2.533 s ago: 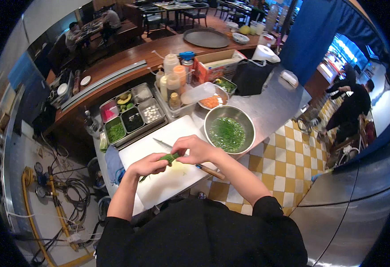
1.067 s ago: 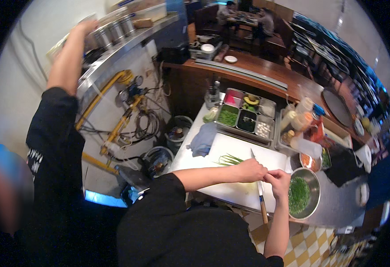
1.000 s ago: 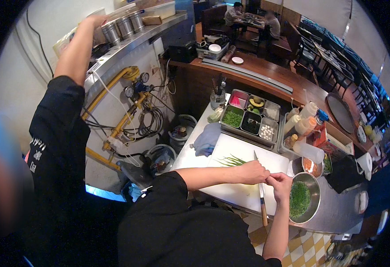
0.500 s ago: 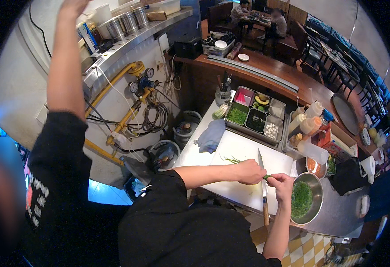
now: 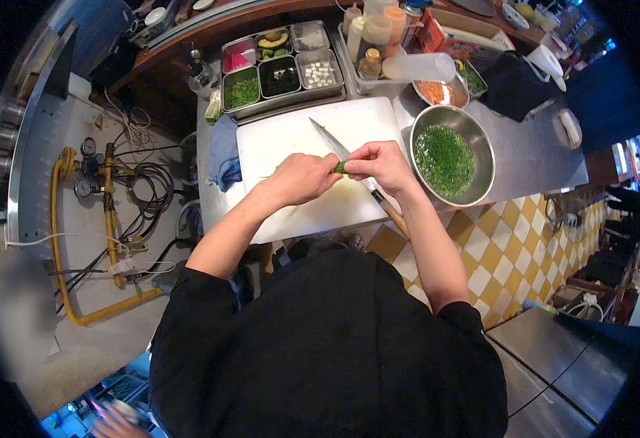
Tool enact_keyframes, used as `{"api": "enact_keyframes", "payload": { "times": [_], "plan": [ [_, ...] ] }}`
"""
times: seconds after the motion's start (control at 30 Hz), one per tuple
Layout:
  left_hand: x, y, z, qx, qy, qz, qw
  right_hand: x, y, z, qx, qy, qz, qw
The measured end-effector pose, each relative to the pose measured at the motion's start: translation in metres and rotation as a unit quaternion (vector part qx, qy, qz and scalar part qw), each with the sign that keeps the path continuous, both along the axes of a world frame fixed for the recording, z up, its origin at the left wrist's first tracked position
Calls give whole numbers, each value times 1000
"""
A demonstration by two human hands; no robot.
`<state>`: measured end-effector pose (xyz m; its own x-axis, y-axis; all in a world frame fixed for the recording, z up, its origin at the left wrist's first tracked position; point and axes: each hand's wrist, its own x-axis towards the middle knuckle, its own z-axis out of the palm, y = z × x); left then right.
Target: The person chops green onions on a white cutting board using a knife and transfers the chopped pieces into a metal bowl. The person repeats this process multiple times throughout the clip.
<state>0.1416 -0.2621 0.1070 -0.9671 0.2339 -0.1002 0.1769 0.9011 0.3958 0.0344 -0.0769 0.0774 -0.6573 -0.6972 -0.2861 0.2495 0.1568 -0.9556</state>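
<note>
Over the cutting board [image 5: 269, 139]: I see, through the head camera, two bare hands close together near the board's right side.
Left hand [image 5: 302, 177]: back turned up, fingers curled round a small bunch of green stalks [image 5: 340, 167]; thin green ends show at its outer side.
Right hand [image 5: 382, 164]: thumb and fingers pinching the other end of the same bunch, just beside the left.
Green stalks: held above the board, between the two hands, mostly hidden by the fingers.
Knife [image 5: 328, 138]: lying aslant on the board, its tip pointing away to the left, the wooden handle reaching past the near edge; the hands cover part of it, and I cannot tell whether they touch it.
Steel bowl [image 5: 486, 169]: right of the board, near the right hand, containing finely cut greens [image 5: 444, 160].
Container tray [image 5: 283, 106]: beyond the board, six compartments; white cubes [image 5: 318, 74] lie in the near right one, chopped green [image 5: 242, 93] in the near left.
Blue cloth [image 5: 223, 146]: crumpled beside the board's left edge.
</note>
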Motion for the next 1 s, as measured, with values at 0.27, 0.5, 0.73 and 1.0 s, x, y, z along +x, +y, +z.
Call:
{"api": "enact_keyframes", "payload": {
  "times": [0.27, 0.5, 0.73, 1.0],
  "plan": [
    [15, -17, -23, 4, -31, 4, 1000, 13, -6, -8, 20, -55, -18, 998],
    [16, -21, -33, 56, -59, 30, 996, 12, -9, -20, 26, -125, 10, 992],
    [21, -37, -55, 86, -48, 23, 995, 9, 32, -40, 138, 56, -61, 987],
    [15, -22, -75, 33, 68, 11, 997, 59, 51, -50, 389, 438, 19, 810]
  ]
}}
